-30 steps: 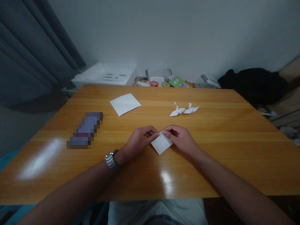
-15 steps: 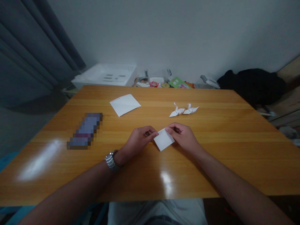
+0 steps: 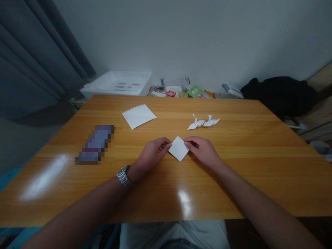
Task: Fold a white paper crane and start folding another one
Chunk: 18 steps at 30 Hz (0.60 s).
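Observation:
A small white square of paper (image 3: pixel 178 149) is held between my two hands, turned so one corner points toward me. My left hand (image 3: pixel 155 151) pinches its left corner between thumb and fingers. At the opposite corner, my right hand (image 3: pixel 202 148) has its thumb on top and its fingers at the edge. Two white folded paper cranes (image 3: pixel 203 123) stand just beyond my right hand. Further left lies a loose white sheet of paper (image 3: pixel 139 117) with a row of punched holes along one edge.
All of this is on a glossy wooden table (image 3: pixel 145 197). A pixelated phone-like object (image 3: pixel 95 143) lies at the left. Behind the far edge are a white plastic tray (image 3: pixel 116 81), a green booklet (image 3: pixel 197 91) and a black cloth heap (image 3: pixel 280 93).
The paper square has turned from a slant to a diamond position and moved slightly away from me. My fingers have shifted from its upper edge to its side corners.

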{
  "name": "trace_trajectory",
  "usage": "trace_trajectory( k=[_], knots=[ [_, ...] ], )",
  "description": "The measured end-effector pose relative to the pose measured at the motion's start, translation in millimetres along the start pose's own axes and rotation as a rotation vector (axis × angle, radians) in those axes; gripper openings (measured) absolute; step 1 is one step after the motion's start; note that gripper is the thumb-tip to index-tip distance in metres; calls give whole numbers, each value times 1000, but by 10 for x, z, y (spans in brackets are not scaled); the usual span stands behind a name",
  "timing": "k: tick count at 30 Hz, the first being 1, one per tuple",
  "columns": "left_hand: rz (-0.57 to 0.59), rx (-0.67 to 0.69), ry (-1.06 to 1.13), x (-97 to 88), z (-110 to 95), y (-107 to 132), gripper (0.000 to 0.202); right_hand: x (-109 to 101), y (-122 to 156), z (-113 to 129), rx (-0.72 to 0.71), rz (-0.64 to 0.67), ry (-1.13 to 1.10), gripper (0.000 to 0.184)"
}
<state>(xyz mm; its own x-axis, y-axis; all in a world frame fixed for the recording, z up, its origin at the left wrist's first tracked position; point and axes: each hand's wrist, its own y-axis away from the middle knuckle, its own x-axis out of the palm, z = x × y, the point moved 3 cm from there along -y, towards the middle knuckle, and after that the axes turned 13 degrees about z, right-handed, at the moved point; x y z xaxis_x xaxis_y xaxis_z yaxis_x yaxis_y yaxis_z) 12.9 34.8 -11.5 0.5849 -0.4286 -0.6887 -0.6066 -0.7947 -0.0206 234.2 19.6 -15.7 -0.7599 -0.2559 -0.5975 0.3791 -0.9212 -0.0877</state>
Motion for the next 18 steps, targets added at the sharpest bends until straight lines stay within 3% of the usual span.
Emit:
trace_trajectory(
  k=[3,8,13,18],
  knots=[
    [-44,81,-153,-10,-46,7,30,-12,-5,15,-24,27,103,19],
    [52,199,-373,85,-55,28,41,19,-25,2,-70,65,219,20],
    [152,144,-546,184,22,52,49,59,-57,-31,-128,94,281,22],
    [103,78,-594,130,1,70,49,75,-56,-12,-175,102,334,26]
  ],
)
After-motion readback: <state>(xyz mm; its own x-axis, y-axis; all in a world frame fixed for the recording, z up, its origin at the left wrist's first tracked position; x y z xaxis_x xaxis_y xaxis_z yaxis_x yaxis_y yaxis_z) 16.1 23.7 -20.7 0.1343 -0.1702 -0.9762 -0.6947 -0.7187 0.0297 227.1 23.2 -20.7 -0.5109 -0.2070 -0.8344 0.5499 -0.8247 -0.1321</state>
